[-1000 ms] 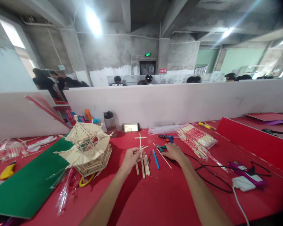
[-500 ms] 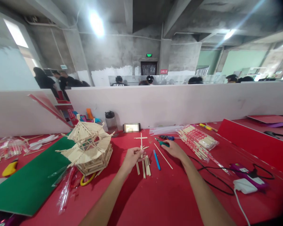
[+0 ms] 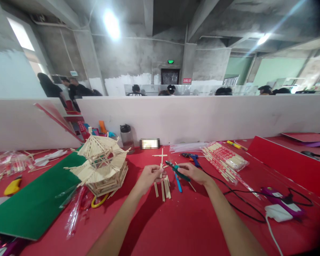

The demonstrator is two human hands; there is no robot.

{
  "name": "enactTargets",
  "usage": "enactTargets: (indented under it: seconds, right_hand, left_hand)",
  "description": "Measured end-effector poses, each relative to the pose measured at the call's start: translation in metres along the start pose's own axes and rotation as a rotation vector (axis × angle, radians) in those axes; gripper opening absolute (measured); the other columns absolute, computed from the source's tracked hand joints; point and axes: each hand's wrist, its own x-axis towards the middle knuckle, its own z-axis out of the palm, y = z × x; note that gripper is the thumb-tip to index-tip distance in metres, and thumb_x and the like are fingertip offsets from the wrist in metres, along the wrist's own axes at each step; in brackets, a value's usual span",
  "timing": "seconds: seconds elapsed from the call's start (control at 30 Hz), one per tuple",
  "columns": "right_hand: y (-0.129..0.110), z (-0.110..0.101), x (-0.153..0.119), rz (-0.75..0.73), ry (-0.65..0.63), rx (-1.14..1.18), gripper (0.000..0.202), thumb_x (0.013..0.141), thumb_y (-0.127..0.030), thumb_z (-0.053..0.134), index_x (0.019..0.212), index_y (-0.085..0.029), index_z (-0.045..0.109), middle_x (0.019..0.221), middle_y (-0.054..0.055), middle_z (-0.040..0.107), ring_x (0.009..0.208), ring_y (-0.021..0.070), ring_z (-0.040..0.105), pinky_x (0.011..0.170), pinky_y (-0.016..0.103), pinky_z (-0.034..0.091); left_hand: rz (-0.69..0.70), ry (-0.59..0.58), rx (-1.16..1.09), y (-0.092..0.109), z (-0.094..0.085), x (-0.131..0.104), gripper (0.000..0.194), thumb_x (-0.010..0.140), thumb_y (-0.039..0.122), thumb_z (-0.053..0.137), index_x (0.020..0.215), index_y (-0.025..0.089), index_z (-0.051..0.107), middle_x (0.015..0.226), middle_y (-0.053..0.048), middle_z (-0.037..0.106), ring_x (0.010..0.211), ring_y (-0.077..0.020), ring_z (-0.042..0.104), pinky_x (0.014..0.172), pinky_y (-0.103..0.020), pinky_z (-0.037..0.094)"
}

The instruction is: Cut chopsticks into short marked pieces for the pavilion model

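My left hand (image 3: 149,177) is closed, pinching a thin wooden stick (image 3: 161,170) upright between thumb and fingers. Just beyond it, in line with that stick, two sticks form a cross (image 3: 162,155); whether they join it I cannot tell. My right hand (image 3: 194,173) grips green-handled pliers (image 3: 183,173), whose dark jaws point toward the stick in my left hand. Below the hands lie several short cut sticks (image 3: 165,190). A blue pen-like rod (image 3: 178,183) rests under the pliers, partly hidden. One long stick (image 3: 192,186) is partly covered by my right hand.
A pavilion model of sticks (image 3: 102,165) stands at left beside a green board (image 3: 37,199). Behind are a bottle (image 3: 126,138), a phone (image 3: 149,143) and a blue glue gun (image 3: 193,157). Packed sticks (image 3: 224,160), a black cable (image 3: 240,208) and a power strip (image 3: 282,199) lie right.
My right hand has lifted the pliers off the table and brought them left, close to the stick in my left hand. The left hand keeps its hold.
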Motion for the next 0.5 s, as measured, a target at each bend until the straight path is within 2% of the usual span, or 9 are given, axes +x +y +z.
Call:
enactTargets:
  seconds: [0.27, 0.5]
  right_hand:
    - [0.0054, -0.0021, 0.0045, -0.012, -0.02, -0.117, 0.044, 0.081, -0.056, 0.062, 0.1, -0.016, 0.07, 0.087, 0.004, 0.067, 0.083, 0.0195, 0.062, 0.078, 0.03, 0.048]
    - [0.007, -0.0043, 0.0043, -0.034, -0.032, -0.168, 0.043, 0.083, -0.053, 0.061, 0.102, -0.016, 0.07, 0.088, 0.005, 0.067, 0.085, 0.0201, 0.062, 0.078, 0.03, 0.048]
  left_hand:
    - [-0.016, -0.032, 0.009, -0.0024, 0.0016, -0.0004, 0.036, 0.07, 0.043, 0.079, 0.082, 0.011, 0.068, 0.084, -0.011, 0.073, 0.074, -0.0169, 0.07, 0.069, -0.026, 0.058]
    - [-0.049, -0.037, 0.023, 0.0027, 0.002, -0.0031, 0.034, 0.07, 0.041, 0.079, 0.081, 0.01, 0.068, 0.082, -0.01, 0.072, 0.075, -0.0164, 0.07, 0.069, -0.024, 0.058]
